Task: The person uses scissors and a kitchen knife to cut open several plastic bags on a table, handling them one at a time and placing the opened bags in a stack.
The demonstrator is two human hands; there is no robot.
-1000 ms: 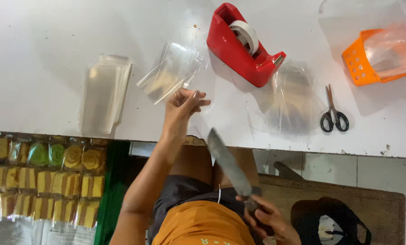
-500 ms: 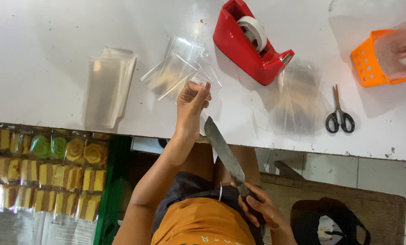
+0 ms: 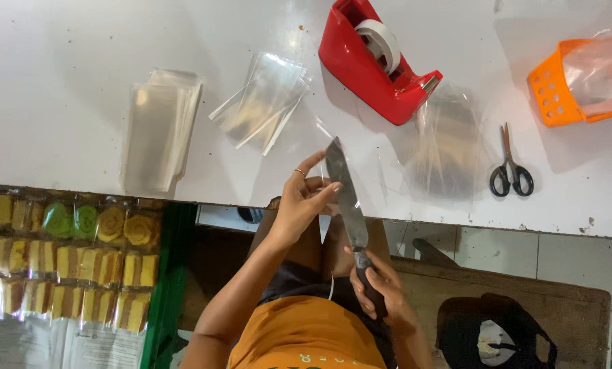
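Right hand is wrapped tight around the handle of a knife, blade angled up over the white table edge, while the left hand pinches a clear plastic bag against the blade, seemingly to steady it. More clear bags, a red tape dispenser and scissors lie within easy reach.
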